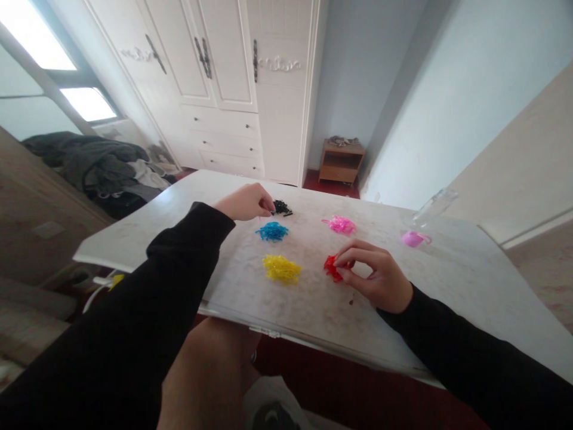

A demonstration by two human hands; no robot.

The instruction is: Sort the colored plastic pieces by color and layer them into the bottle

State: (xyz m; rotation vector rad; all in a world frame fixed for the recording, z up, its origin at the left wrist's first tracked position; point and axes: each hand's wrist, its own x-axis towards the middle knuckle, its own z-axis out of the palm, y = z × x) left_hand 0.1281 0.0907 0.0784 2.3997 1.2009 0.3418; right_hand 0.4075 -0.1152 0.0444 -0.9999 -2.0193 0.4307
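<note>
My left hand [251, 202] reaches to the far side of the table, its fingers pinched together at the left edge of a pile of small black strips [282, 207]. What sits between those fingertips is too small to make out. My right hand [378, 272] has thumb and forefinger closing on a pile of thin red plastic strips [331, 267], which it partly covers. Between the hands lie a blue pile [271, 232] and a yellow pile [282, 269] of similar strips. A pink pile [341, 224] lies beyond my right hand.
On the right of the white table [304, 322] are a clear plastic bottle-like container [434, 206] and a small pink-purple object [412, 239]. A dark crumb [351, 300] lies near my right wrist. Beyond stand a white wardrobe [282, 119] and a wooden nightstand [341, 161].
</note>
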